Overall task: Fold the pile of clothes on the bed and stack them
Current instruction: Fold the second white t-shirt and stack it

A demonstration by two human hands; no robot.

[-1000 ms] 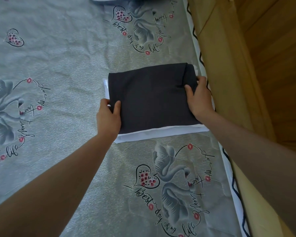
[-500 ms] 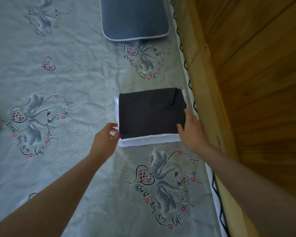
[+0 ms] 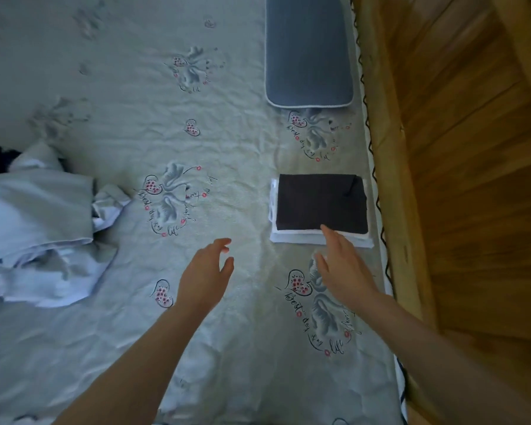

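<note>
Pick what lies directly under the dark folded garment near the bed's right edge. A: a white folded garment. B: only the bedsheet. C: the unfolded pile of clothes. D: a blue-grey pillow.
A: white edges of a white folded garment stick out along the left and near sides of the dark folded garment.

Matt dark cloth garment (image 3: 321,204); crinkled printed bedsheet (image 3: 233,154); glossy wooden wall (image 3: 472,179).
</note>
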